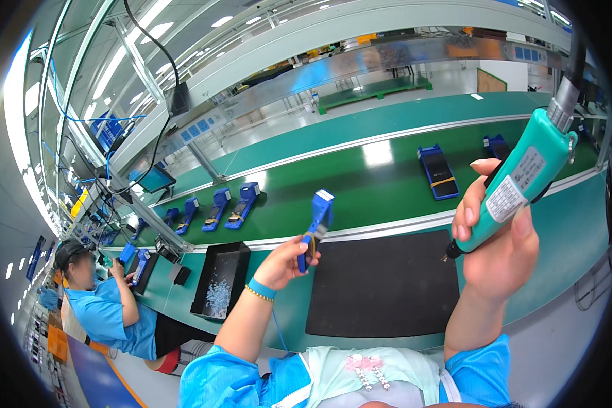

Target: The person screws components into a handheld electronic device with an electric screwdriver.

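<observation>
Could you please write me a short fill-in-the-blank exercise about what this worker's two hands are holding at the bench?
1. The right hand grips a teal electric ____.
2. The left hand holds up a ____-coloured fixture.
3. Below both hands lies a black ____ on the bench.
4. The conveyor belt carrying more fixtures is ____.

Missing words: screwdriver; blue; mat; green

Glossy plastic screwdriver [520,183]; matt black rubbery mat [381,285].
</observation>
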Available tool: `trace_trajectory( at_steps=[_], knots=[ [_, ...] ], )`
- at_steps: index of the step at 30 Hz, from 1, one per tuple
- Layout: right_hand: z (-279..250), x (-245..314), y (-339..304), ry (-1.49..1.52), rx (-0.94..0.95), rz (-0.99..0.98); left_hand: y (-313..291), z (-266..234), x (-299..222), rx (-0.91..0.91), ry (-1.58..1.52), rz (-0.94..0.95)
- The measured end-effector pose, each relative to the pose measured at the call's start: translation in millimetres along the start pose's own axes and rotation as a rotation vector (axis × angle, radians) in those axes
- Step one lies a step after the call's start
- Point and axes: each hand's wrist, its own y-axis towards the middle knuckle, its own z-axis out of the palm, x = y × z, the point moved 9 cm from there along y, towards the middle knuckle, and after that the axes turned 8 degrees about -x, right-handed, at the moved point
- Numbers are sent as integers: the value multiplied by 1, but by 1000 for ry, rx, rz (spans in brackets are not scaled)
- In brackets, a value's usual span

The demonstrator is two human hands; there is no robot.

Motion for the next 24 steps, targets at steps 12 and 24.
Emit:
trace_trajectory(
  at_steps=[12, 24],
  knots=[
    [0, 4, -1, 74, 25, 34, 162, -29, -40, -592, 1241, 82],
    [-5, -10, 0, 261, 96, 100, 179, -25, -24, -617, 1320, 258]
  ],
)
